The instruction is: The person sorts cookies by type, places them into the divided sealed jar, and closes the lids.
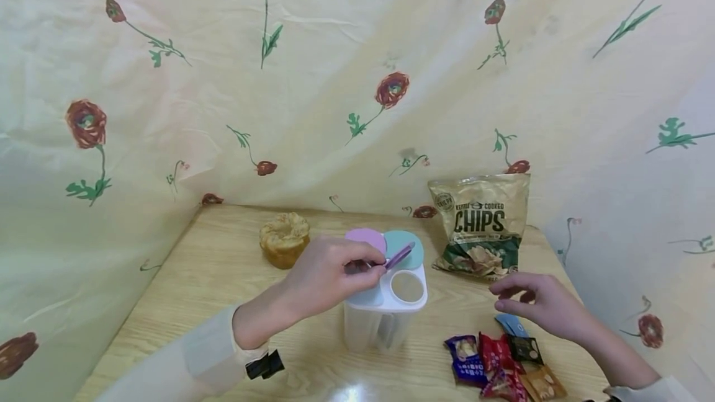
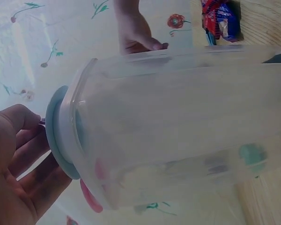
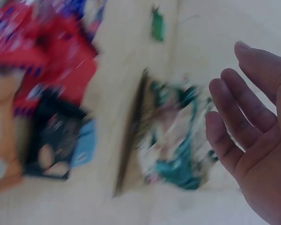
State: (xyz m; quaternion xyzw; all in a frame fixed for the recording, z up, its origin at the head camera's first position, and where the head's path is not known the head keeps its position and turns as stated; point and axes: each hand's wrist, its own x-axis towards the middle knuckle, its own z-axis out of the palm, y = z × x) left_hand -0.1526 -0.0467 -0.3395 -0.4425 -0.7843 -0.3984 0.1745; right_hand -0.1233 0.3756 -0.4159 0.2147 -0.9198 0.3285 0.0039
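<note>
My left hand pinches a thin purple lid, seen nearly edge-on, between thumb and fingers. It is just above a clear plastic container with a white top. That top carries a lilac lid, a teal lid and a pale blue one partly under my hand; its front right round opening is uncovered. In the left wrist view the container hides most of the held lid. Over the table at right, my right hand holds nothing, its fingers loosely bent.
A tan chips bag stands behind my right hand. Several wrapped snack packets, red, blue, black and orange, lie in front of it. A ring-shaped bread sits at the back left. A floral cloth hangs behind the wooden table.
</note>
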